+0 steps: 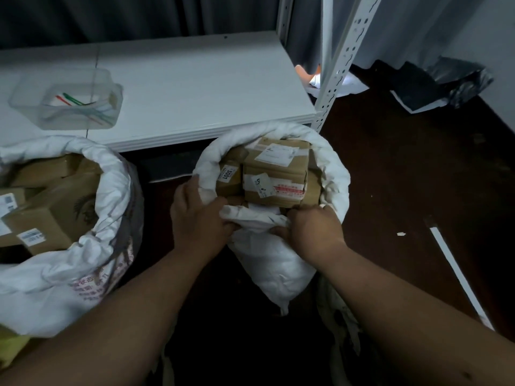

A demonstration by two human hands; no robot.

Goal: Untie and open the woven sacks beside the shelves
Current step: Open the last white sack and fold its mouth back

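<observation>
Dark floor (404,176) beside white shelf (195,87): 2 sacks, both open. Left hand (199,215) and right hand (313,229) grip right sack (278,263) near rim; fabric soft, parcel load likely heavy.

Single head-worn wide-angle view, looking forward and steeply down from above the person's own forearms, which enter from the bottom edge. Close range: both hands sit near frame centre at the near rim of a white sack (331,165). View faces a white shelf board (195,87) and a slanted perforated upright (338,65) at top; edges bend from lens distortion. A second sack (111,190) is cut off at left. Dark floor (418,176) fills the right side. No other view to overlap.
</observation>
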